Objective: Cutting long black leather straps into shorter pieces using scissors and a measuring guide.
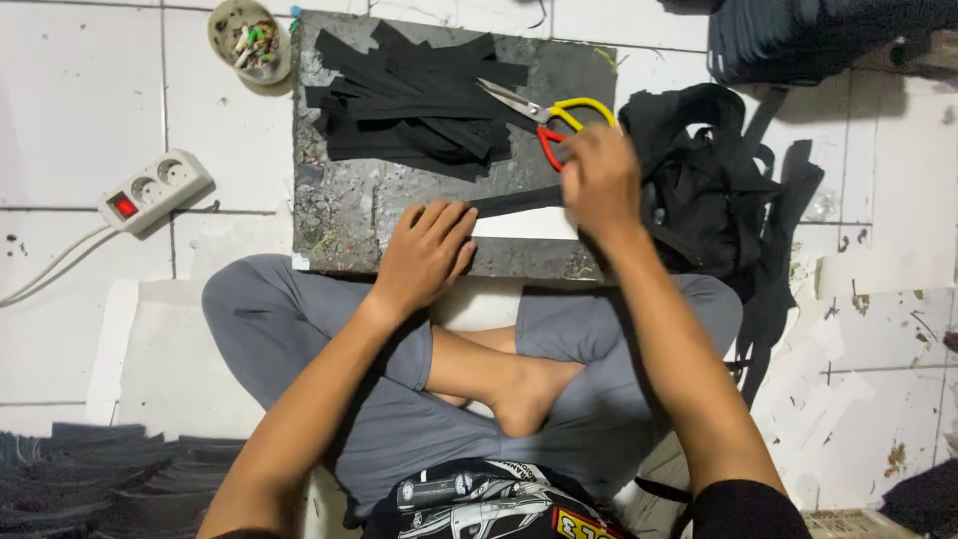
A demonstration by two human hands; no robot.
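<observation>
White tiled floor [80, 90], stained and chipped at the right; dark slab [339, 215] lying on it. Left hand [424, 250] flat, fingers apart, pressing a black strap [519, 202]; right hand [599, 180] clamped on it. Scissors [544, 118] beside cut strips [409, 100] far; power strip [155, 190] left; tangled webbing [718, 190] right.

I see even, bright overhead light on the white tiled floor [80, 80], soft shadows, slight blur, darker frame corners.
</observation>
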